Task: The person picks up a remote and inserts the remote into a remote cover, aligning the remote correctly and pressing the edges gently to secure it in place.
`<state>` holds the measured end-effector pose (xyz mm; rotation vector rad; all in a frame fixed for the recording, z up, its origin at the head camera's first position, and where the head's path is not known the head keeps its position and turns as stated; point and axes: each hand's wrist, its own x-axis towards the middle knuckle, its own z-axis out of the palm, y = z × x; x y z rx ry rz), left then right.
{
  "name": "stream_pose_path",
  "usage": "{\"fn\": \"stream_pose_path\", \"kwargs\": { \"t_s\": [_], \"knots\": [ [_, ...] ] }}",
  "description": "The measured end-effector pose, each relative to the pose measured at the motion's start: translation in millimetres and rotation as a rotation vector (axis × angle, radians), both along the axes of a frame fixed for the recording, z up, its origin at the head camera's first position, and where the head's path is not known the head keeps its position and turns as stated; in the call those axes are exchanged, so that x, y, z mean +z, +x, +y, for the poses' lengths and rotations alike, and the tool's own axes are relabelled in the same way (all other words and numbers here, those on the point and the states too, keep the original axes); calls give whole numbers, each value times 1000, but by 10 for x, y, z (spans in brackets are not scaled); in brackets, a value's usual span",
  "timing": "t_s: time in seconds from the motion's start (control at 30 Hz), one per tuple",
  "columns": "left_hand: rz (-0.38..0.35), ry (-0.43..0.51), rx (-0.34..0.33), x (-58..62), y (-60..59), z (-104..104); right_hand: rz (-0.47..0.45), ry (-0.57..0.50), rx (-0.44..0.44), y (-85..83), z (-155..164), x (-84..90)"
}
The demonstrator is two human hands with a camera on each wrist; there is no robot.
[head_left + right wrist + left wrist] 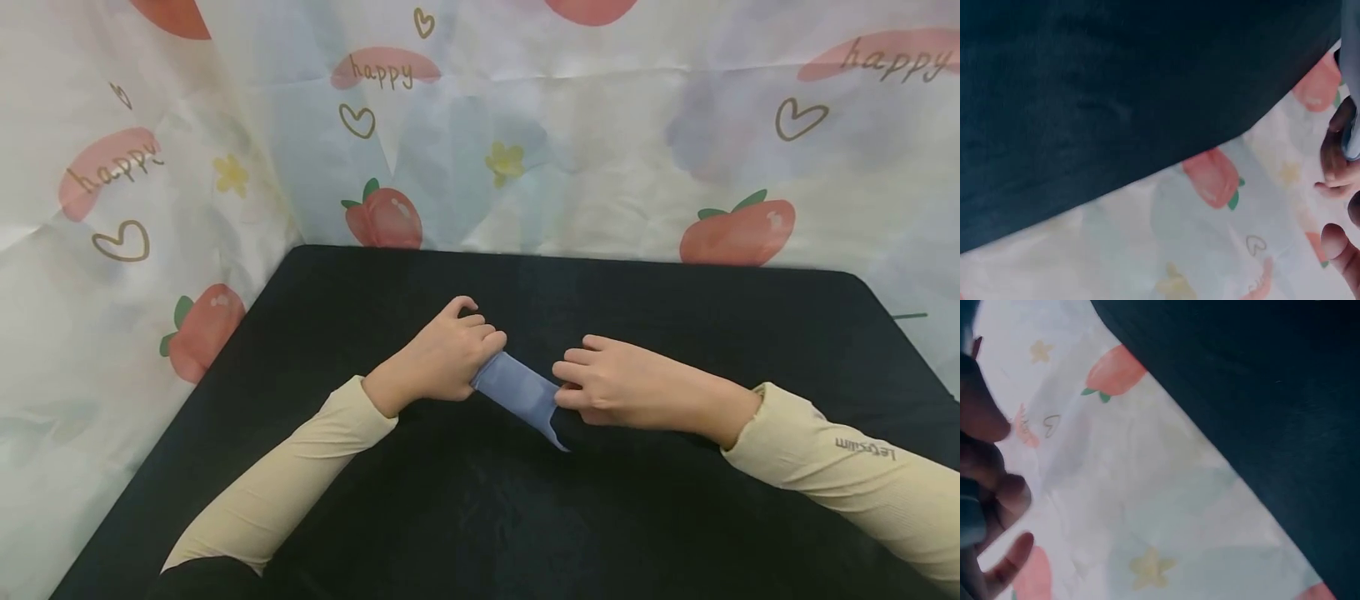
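Blue cloth [519,390] is stretched in a narrow band between the two hands, just above the middle of the black table cover [675,517]. One end is tucked into the left hand [442,358], and the other is held at the right hand [622,383], with a small pointed corner left hanging down below that hand toward the dark surface. The left hand is seen curled into a loose fist, its fingers wrapped over the cloth's end. The right hand's fingers are bent only lightly, and the cloth's edge is pinched between them and the thumb. From the left wrist view, blurred fingertips [997,487] are seen at the frame's left edge, with a dim grey-blue patch of the cloth [969,519] beside them. In the right wrist view, a pale strip of the same cloth [1350,81] is shown running down the right edge, with fingers [1335,156] closed against it. Both forearms are covered by beige sleeves [285,475], and small lettering is carried on the right one. The table is hemmed in on the far side and on the left by a white printed backdrop [570,150], on which red strawberries, yellow flowers, outlined hearts and the word "happy" are scattered.
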<state>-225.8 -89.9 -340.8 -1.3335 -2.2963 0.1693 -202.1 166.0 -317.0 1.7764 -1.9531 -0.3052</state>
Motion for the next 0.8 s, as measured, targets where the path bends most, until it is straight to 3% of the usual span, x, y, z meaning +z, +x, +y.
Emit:
{"fn": "stream_pose_path", "kwargs": {
  "t_s": [0.17, 0.4, 0.67, 0.8],
  "knots": [
    [-44, -22, -33, -93, -26, -40, -76, 5, 34, 25, 14, -47],
    [-63, 22, -66, -170, -34, -86, -164, -38, 51, 54, 91, -85],
    [-75, 29, -3, -80, -20, -57, -118, -128, -57, 78, 48, -97],
    [-108, -7, 30, 7, 5, -31, -194, -153, -97, 96, 60, -64]
  ]
}}
